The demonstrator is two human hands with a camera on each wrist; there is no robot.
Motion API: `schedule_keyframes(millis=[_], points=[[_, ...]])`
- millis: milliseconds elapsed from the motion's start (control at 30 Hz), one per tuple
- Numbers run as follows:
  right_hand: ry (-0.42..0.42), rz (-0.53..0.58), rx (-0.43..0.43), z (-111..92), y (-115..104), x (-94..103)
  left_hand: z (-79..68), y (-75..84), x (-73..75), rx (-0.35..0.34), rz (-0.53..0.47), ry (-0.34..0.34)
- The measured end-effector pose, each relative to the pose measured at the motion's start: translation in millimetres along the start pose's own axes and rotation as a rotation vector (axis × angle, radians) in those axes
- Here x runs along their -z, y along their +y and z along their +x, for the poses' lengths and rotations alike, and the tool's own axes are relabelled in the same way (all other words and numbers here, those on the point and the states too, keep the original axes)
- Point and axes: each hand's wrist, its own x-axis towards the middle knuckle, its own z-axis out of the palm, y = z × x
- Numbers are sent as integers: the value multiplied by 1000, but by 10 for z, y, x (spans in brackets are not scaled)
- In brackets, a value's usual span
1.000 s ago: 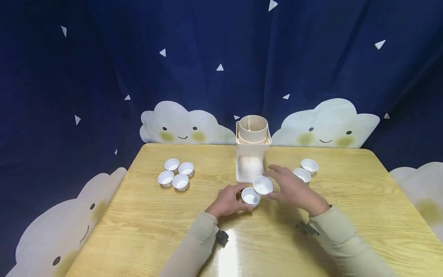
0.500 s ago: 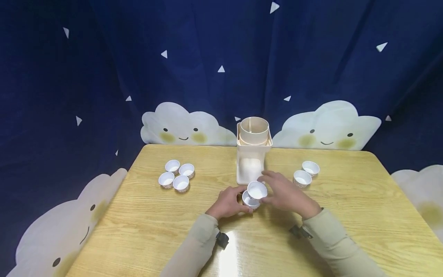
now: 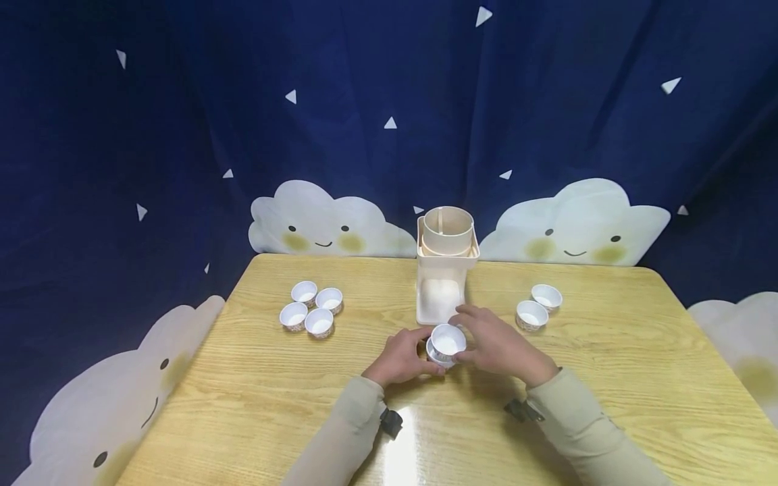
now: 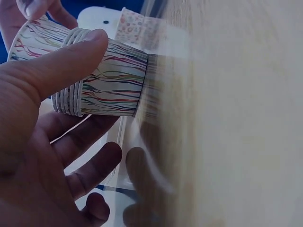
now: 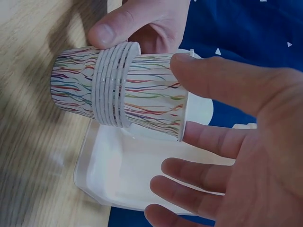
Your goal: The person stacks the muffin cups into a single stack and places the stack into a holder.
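Note:
My left hand grips a short stack of nested paper cups, printed with coloured wavy lines, standing on the table in front of a cream holder. Thumb and fingers lie on either side of the stack, around its rims. My right hand pinches one more paper cup with the same wavy print by its rim. That cup sits upright, its lower part inside the stack's top cup. In the right wrist view the lower fingers of the right hand are spread away from it.
The cream holder, with a round tube on top, stands just behind the hands. A cluster of several paper cups is on the left. Two paper cups stand on the right. A dark blue curtain hangs behind the wooden table.
My right hand has moved left and brought its cup from beside the stack to over it and down into it. The left hand has kept its hold on the stack.

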Motion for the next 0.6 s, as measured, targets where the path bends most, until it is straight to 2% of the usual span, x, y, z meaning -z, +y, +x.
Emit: schedule_keyframes(millis=[400,600], points=[[11,-24,56,5,33,-59,-6,-9,-3,-20,-1,0],[1,-29,53,10,51,-99,-2,-14,2,-22,-6,-2]])
